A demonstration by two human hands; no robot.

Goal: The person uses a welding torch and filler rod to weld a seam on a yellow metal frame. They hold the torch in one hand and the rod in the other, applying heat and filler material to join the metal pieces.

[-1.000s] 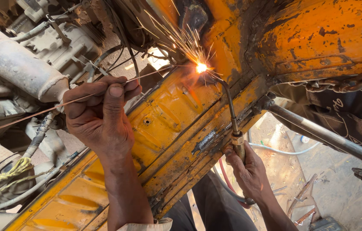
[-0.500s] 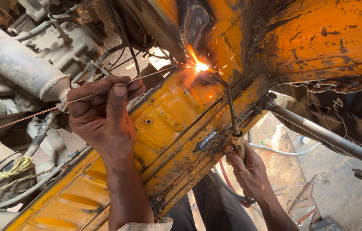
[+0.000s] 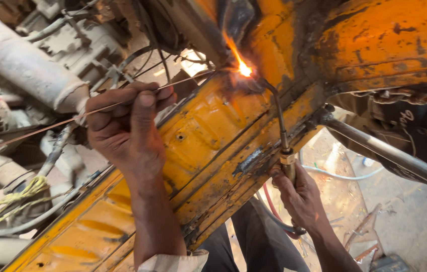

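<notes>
Flame's lit and biting at the top of the dented, rust-streaked orange-yellow sheet-metal panel (image 3: 213, 136), right where it meets the darker scorched metal above. The right hand (image 3: 299, 196) is wrapped tight around the brass handle of the thin curved-neck gas torch (image 3: 280, 128), low under the panel's bottom edge, its tip turned up into the bright orange flame (image 3: 244, 67). The left hand (image 3: 130, 128) is closed in a pinch on a long, thin bare-metal filler rod (image 3: 62, 122), fingers curled, the rod running along the panel's upper edge with its far end reaching into the glow.

Going by this view, the joint is mid-heat: the metal around the flame is blackened and the spot glows, but no finished bead can be made out, since glare hides the seam. Lower down the panel a dull grey patch sits on one rib; whether that's earlier repair I can't tell. A grey steel bar (image 3: 390, 156) slants away at the right.
</notes>
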